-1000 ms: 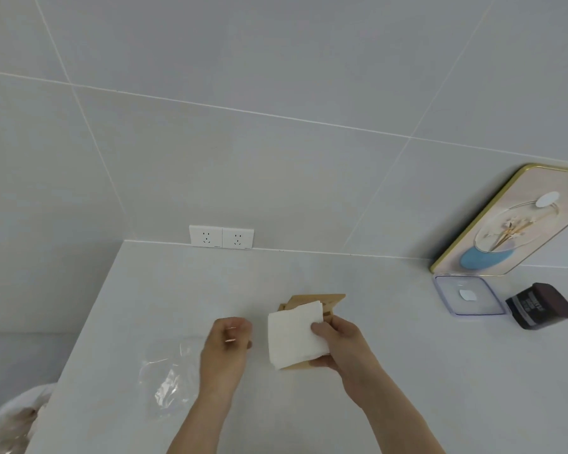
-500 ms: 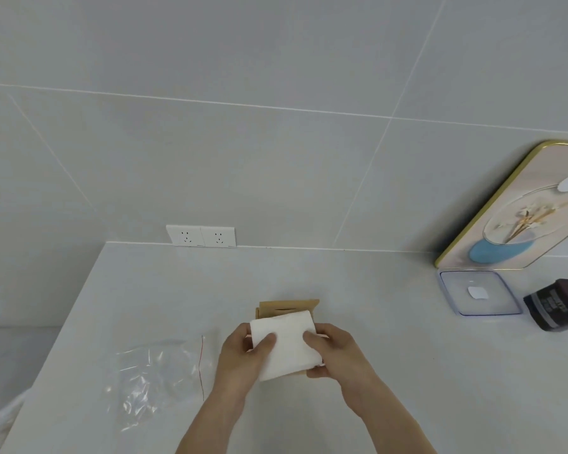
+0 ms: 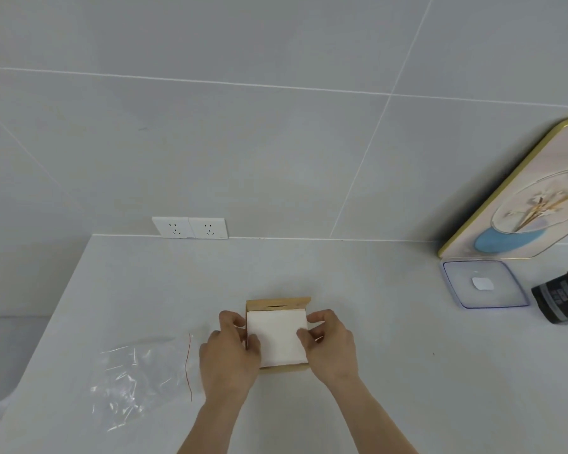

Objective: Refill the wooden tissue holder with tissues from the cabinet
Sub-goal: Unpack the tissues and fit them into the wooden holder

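Tissues [image 3: 276, 339] lie flat in the holder [image 3: 277, 303] (square, no long axis), both hands' fingers [image 3: 254, 342] pinching left and right edges equally.

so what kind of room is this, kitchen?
Probably a home kitchen or utility counter, though no sink or stove shows. Cues: a pale countertop against a large-tiled wall, a double wall socket just above counter level, and a clear storage-container lid beside a dark jar.
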Tool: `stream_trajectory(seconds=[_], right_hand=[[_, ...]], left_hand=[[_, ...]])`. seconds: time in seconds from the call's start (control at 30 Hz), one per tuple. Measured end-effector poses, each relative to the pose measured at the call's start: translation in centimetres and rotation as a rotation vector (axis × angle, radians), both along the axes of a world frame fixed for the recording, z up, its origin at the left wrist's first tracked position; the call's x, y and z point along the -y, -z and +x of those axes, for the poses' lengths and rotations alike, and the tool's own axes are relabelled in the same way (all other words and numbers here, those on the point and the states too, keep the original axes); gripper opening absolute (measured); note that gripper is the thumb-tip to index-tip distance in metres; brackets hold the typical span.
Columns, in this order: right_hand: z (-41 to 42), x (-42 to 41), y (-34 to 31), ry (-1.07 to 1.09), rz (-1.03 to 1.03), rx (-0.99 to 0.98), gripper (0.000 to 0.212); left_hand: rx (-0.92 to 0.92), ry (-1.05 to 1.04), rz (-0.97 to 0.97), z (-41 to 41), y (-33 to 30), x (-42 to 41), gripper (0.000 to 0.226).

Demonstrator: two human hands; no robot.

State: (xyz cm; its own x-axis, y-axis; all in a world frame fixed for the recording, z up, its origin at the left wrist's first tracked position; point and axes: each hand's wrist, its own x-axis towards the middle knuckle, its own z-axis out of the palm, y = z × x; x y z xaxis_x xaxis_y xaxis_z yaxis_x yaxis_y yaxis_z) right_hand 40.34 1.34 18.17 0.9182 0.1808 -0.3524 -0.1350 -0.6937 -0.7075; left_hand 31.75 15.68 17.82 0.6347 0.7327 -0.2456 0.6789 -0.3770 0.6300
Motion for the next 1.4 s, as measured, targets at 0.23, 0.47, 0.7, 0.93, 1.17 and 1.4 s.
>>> stream_trajectory(seconds=[0.23, 0.47, 0.7, 0.93, 1.17, 1.4], right_hand=[[-0.9, -0.4, 1.2, -0.085, -0.097, 0.248, 0.024], [-1.8, -0.3, 1.9, -0.273, -0.235, 0.512, 0.026], [-2.1, -0.3, 2.6, -0.334, -0.321, 0.646, 0.032], [-1.8, -0.9, 2.6, -0.391, -0.422, 0.629, 0.034], [-1.5, -1.8, 2.4, -0.435, -0.574, 0.550, 0.028], [-1.6, -1.6, 2.1, -0.403, -0.590, 0.507, 0.025]], left_hand=[[-0.026, 0.253, 0.301, -0.4, 1.2, -0.1, 0.020], [-0.019, 0.380, 0.437, -1.1, 1.8, -0.1, 0.034], [-0.043, 0.390, 0.475, -1.1, 2.6, 0.1, 0.033], [-0.089, 0.404, 0.500, -0.7, 2.6, 0.1, 0.033], [-0.136, 0.402, 0.469, -0.5, 2.5, 0.3, 0.036], [-0.125, 0.366, 0.395, -0.1, 2.1, 0.2, 0.042]])
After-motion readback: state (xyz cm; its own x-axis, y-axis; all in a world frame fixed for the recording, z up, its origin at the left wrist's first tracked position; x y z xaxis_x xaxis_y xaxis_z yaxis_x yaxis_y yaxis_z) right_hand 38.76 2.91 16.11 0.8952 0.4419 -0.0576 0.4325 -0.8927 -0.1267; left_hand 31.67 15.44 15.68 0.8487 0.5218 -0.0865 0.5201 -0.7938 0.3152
